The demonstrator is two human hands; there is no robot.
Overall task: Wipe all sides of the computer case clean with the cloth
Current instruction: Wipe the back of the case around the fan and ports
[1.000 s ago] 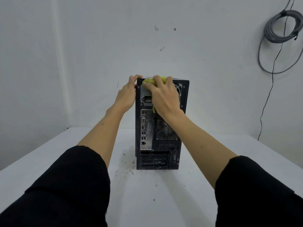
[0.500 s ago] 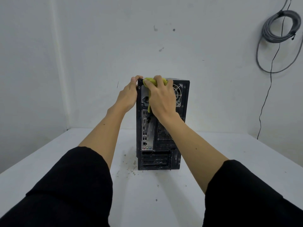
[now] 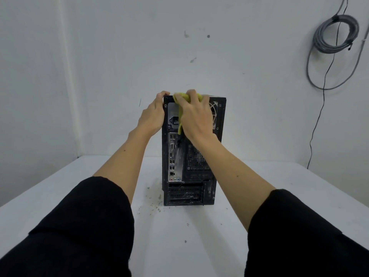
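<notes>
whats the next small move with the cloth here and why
Probably draw the yellow cloth straight down the rear panel. The right hand holds it bunched at the top edge of the computer case, the left hand steadies the top left corner, and the port area and slots below look dusty, with crumbs on the table.

Head-worn view, forward and down

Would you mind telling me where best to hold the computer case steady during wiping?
Grip the top left rear corner of the computer case, coming from the left, as the left hand does: the upright tower's top edge offers a lip, and the right hand wipes unobstructed.
</notes>
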